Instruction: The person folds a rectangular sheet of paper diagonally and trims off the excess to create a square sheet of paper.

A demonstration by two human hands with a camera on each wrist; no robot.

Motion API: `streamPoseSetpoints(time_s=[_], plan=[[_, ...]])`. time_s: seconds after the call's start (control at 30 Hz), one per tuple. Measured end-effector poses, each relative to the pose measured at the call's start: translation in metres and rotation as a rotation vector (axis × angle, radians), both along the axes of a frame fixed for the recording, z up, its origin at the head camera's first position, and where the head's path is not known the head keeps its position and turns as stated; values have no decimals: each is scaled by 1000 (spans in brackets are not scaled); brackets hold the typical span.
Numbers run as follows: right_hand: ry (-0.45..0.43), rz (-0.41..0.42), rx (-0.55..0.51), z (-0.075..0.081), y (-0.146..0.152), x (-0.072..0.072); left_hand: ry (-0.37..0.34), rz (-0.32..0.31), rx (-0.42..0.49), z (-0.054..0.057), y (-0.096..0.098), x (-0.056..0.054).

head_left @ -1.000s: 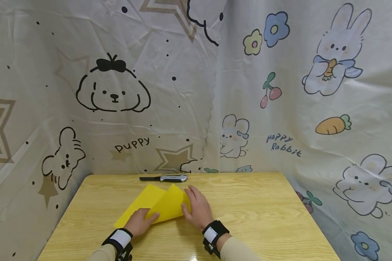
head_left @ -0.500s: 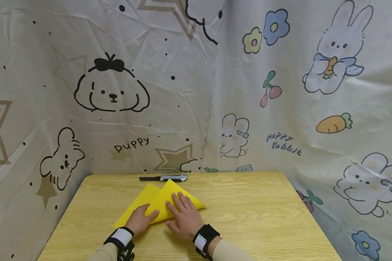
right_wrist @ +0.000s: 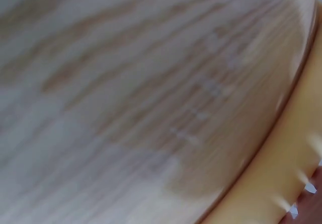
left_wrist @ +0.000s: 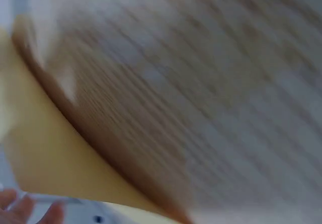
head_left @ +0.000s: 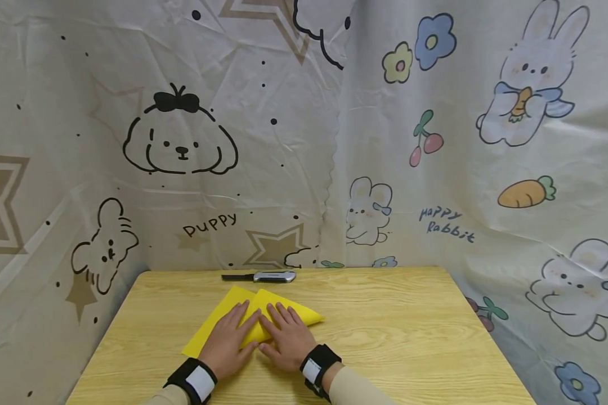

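Note:
A folded sheet of yellow paper (head_left: 304, 313) lies on the table, its folded-over flap pointing right and a flat part reaching out to the left. Both hands rest on it side by side, palms down. My left hand (head_left: 228, 344) has its fingers extended over the left part and the middle of the sheet. Just to the right, my right hand (head_left: 287, 341) presses the flap with straight, slightly spread fingers. The two thumbs come close together at the paper's near edge. In the left wrist view, the paper (left_wrist: 60, 153) shows blurred, with some fingertips (left_wrist: 25, 209) at the lower left corner.
A utility knife (head_left: 275, 277) with a silver handle and black front end lies behind the paper, near the back edge of the wood-grain table (head_left: 395, 326). A cartoon-printed cloth (head_left: 294, 146) hangs at the back and sides.
My right hand has moved from the paper's right edge onto the flap, which now lies flatter. My left hand has shifted from holding the near edge to lying flat on the sheet.

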State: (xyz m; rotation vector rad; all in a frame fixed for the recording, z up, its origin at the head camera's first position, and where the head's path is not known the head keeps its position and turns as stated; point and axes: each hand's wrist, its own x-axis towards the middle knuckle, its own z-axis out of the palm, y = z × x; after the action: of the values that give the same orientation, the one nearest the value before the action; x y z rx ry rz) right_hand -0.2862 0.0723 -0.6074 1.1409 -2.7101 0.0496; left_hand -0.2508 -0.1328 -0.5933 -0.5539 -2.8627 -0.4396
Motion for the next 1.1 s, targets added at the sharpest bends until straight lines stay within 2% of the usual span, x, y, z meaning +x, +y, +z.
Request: streamPoseSetpoints(time_s=[0.07, 0.17, 0.3, 0.43, 0.63, 0.77, 0.93, 1.1], plan=[[-2, -5, 6, -3, 2, -1, 29, -75, -81, -1, 6, 5], [4, -6, 4, -7, 4, -2, -39, -109, -112, -4, 15, 11], [14, -1, 8, -7, 7, -3, -186, -47, -68, -4, 20, 13], [33, -2, 21, -1, 8, 1, -271, 20, -53, -1, 20, 12], [44, -8, -23, 13, 4, 10, -252, 85, -130, -4, 15, 5], [-34, -17, 18, 16, 0, 12, -224, 110, -166, -4, 15, 1], [-114, -33, 59, 15, 0, 13, -235, 106, -150, -2, 18, -1], [-131, -36, 61, 15, 3, 13, -266, 88, -149, -3, 19, -2]])
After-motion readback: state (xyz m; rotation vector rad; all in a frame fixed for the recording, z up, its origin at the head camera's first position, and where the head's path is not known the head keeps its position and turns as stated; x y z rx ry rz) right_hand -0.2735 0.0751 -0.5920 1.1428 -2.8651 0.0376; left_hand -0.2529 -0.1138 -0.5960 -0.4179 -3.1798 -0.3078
